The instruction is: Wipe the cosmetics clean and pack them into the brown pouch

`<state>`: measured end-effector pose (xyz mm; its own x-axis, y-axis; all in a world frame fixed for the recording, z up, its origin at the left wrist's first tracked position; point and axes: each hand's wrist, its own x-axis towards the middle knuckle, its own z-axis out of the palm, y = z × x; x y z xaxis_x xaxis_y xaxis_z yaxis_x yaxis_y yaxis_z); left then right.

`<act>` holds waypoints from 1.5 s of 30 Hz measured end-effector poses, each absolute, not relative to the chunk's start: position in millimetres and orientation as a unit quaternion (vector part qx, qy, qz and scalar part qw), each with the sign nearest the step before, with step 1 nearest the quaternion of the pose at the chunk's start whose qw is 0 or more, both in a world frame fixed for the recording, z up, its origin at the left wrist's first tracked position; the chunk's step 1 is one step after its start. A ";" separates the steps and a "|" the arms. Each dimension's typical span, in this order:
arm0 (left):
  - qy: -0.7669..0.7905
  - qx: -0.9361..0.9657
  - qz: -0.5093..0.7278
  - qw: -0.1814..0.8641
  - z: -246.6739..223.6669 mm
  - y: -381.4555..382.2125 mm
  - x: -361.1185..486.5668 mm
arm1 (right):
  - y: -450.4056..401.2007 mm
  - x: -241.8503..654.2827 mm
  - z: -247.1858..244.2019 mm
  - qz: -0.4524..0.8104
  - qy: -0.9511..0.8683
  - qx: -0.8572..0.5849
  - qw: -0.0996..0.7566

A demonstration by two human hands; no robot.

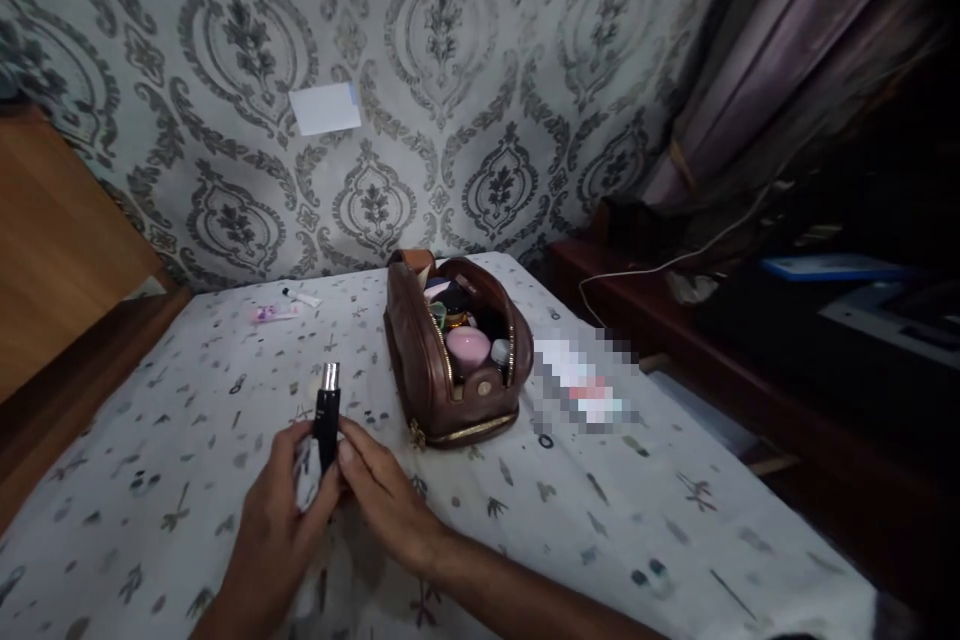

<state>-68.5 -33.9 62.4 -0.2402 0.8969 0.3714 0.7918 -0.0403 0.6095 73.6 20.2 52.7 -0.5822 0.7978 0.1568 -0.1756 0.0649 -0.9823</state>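
Note:
Between my two hands stands a small black bottle (327,420) with a shiny silver top, roughly upright. My left hand (281,510) is closed around its lower part, with a whitish patch between thumb and fingers that I cannot make out. From the other side, the fingers of my right hand (382,490) close against the bottle. Just beyond, to the right, a brown leather toiletry bag (454,410) stands unzipped. Inside it show a pink rounded item (469,347), a jar with a pale lid (501,352) and several darker items.
A patterned white cloth (465,540) covers the table. At the back left lie a pink-and-white tube (274,313) and a small white tube (302,297). A blurred-out item (585,380) lies right of the bag. A wooden panel (67,250) borders the left; a cable (675,265) runs at right.

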 end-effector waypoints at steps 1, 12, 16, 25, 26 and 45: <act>0.677 0.631 0.375 0.059 59.5 -34.3 -61.7 | 19.2 74.5 52.3 0.639 -0.611 -0.257 0.390; 0.616 0.694 0.353 -0.122 48.8 -14.3 -57.8 | 17.0 75.0 40.2 0.718 -0.503 -0.279 0.392; 0.606 0.704 0.361 -0.083 63.5 1.9 -56.9 | 18.7 78.3 41.5 0.701 -0.539 -0.287 0.368; 0.666 0.628 0.385 0.120 87.6 27.0 -84.0 | 29.8 91.5 53.3 0.573 -0.677 -0.270 0.375; 0.672 0.611 0.391 0.153 86.1 28.6 -89.8 | 29.0 91.8 52.8 0.571 -0.685 -0.269 0.365; 0.390 0.313 0.643 0.579 65.9 21.4 -73.5 | 22.0 72.3 20.0 0.930 -0.279 -0.138 0.195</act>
<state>-73.5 21.4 65.9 -0.1327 0.9899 -0.0496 -0.5016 -0.0239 0.8648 72.3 22.0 20.0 -0.8862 0.4391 -0.1481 -0.2852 -0.7687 -0.5725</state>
